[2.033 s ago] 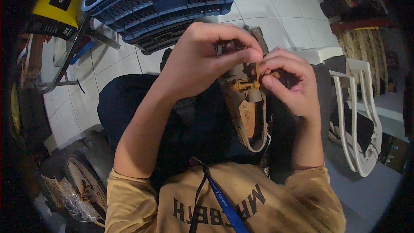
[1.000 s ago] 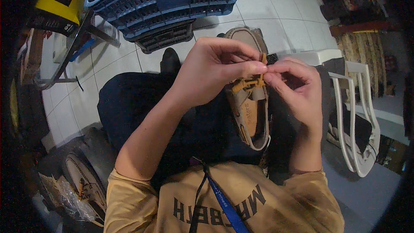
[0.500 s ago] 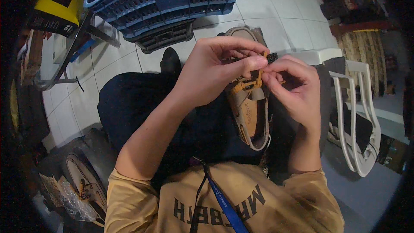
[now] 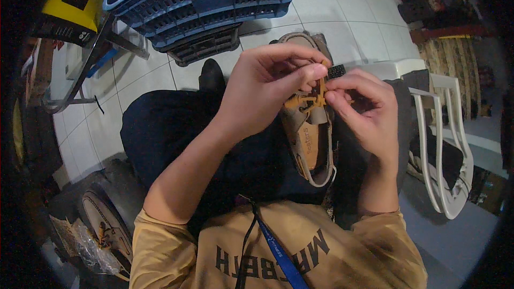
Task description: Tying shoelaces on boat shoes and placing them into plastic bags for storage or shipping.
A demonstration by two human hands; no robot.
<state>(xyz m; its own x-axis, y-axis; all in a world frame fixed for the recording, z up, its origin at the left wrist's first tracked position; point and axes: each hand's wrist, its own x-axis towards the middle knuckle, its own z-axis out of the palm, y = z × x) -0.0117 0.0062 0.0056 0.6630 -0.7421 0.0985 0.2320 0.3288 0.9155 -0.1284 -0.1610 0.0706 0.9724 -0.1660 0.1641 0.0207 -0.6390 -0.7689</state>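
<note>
A beige boat shoe [image 4: 309,147] with a tan insole rests over my lap, its heel toward me and its toe partly hidden behind my hands. My left hand [image 4: 262,88] pinches the yellow-orange shoelace [image 4: 322,90] between thumb and forefinger above the tongue. Just right of it, my right hand [image 4: 369,104] also pinches the lace between thumb and fingertips. Part of the lace runs through the shoe's eyelets, and some of it is hidden by my fingers. A small black textured piece [image 4: 337,71] shows between the hands; I cannot make out what it is.
A second beige shoe [image 4: 99,211] lies at lower left beside crumpled clear plastic [image 4: 96,251]. Ahead stands a blue plastic crate [image 4: 214,2], with a yellow and black box [image 4: 75,8] to its left. A white plastic chair [image 4: 447,144] is at right.
My left hand has shifted slightly up and left, with the lace pulled more upright between my hands. My right hand has barely moved.
</note>
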